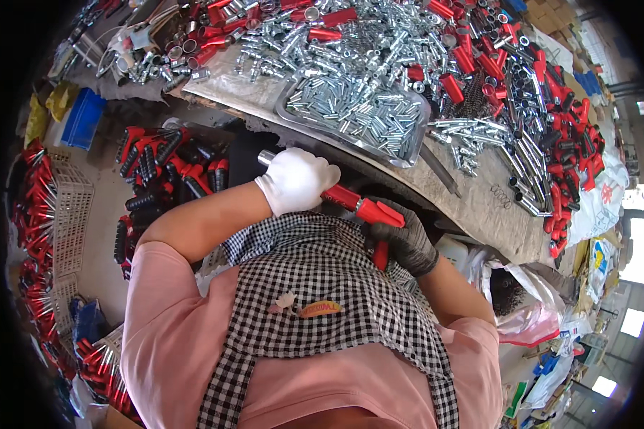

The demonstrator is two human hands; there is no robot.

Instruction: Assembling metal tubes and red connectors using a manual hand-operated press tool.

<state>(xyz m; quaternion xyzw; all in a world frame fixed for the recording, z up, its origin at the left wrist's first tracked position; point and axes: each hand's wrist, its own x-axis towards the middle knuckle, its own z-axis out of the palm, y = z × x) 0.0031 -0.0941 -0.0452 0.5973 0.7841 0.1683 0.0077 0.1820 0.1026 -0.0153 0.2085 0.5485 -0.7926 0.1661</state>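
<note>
Across my lap lies a red pistol-grip tool (345,197) with a silver tube end. My left hand (298,180), in a white glove, is closed around its barrel, and the silver end sticks out past the fist. My right hand (406,242), in a dark grey glove, wraps round the grip at the other end, with a red part of the handle showing below the fingers. Just beyond my hands, a clear tray (416,146) full of small silver pins (358,114) stands at the bench edge.
The bench (479,204) carries heaps of silver fittings (379,43), red sleeves (451,89) and metal tubes (529,171). A flat metal bar (440,170) lies beside the tray. Red-and-black tools (172,168) are piled at my left, near crates (73,222). An open bag (526,300) stands at my right.
</note>
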